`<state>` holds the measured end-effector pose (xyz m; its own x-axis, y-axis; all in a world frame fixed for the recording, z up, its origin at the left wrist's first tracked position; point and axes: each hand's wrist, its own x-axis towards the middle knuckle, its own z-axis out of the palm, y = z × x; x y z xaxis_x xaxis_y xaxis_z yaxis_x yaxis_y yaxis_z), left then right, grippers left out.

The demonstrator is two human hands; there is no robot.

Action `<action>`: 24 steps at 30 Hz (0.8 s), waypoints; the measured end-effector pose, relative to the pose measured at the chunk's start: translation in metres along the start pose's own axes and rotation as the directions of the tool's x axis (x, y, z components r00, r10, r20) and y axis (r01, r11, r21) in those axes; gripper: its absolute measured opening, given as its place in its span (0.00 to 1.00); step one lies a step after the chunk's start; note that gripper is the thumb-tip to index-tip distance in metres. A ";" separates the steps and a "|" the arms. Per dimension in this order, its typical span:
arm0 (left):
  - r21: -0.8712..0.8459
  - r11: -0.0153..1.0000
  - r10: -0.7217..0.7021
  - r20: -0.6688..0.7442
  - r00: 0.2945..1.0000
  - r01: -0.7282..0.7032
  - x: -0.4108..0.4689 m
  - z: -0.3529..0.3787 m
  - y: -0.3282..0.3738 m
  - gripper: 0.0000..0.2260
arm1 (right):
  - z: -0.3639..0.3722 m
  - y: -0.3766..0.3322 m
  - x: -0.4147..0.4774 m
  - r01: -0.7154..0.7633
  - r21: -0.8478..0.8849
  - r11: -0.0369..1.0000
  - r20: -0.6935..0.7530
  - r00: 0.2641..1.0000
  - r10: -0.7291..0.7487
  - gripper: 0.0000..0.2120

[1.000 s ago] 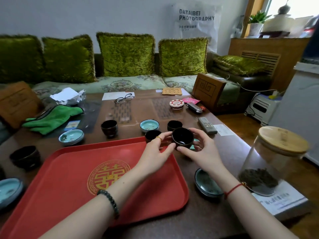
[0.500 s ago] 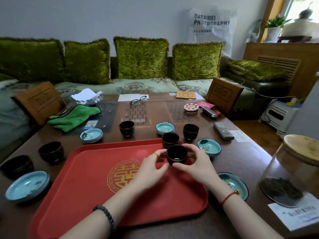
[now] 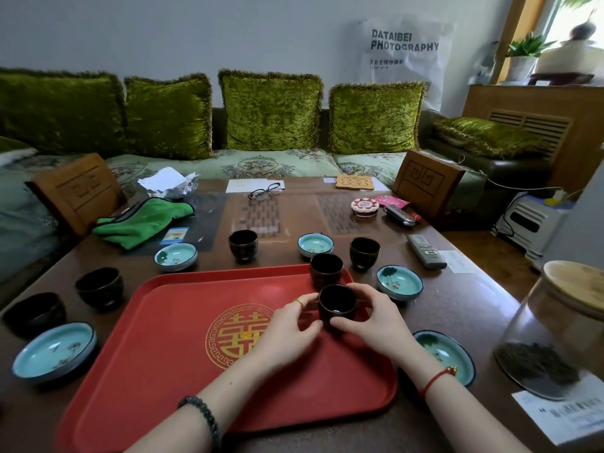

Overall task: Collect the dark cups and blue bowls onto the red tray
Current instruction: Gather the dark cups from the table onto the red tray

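Observation:
The red tray [image 3: 170, 348] lies in front of me on the brown table. My left hand [image 3: 287, 325] and my right hand [image 3: 369, 318] both cup one dark cup [image 3: 337, 304] that stands on the tray's far right part. A second dark cup [image 3: 326, 270] stands on the tray just behind it. Off the tray are more dark cups [image 3: 243, 245] [image 3: 364, 252] [image 3: 99, 288] [image 3: 34, 313] and several blue bowls [image 3: 175, 256] [image 3: 315, 245] [image 3: 399, 282] [image 3: 54, 353] [image 3: 447, 354].
A glass jar [image 3: 562, 328] with a wooden lid stands at the right edge. A remote [image 3: 426, 251], a green cloth [image 3: 143, 220], glasses [image 3: 265, 192] and a round tin [image 3: 364, 207] lie farther back. A sofa with green cushions runs behind the table.
Both hands carried the dark cup from above the table's right side down onto the tray, in front of the other cup. The camera view shifted left.

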<state>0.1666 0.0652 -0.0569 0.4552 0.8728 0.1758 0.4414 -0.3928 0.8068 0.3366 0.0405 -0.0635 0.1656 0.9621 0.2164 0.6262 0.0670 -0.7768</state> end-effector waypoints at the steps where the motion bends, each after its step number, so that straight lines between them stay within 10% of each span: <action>1: 0.005 1.000 0.001 0.003 1.000 -0.001 0.000 0.000 0.000 0.20 | 0.000 0.002 0.001 -0.004 -0.003 1.000 0.005 1.000 0.004 0.32; 24: 0.107 0.993 0.065 -0.087 0.994 -0.055 0.062 -0.021 0.027 0.20 | -0.058 -0.001 0.063 -0.054 0.118 0.991 -0.126 0.990 0.069 0.27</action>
<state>0.1902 0.1143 -0.0120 0.4138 0.8674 0.2763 0.4957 -0.4692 0.7308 0.3906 0.0854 -0.0145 0.3032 0.9236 0.2347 0.5218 0.0452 -0.8519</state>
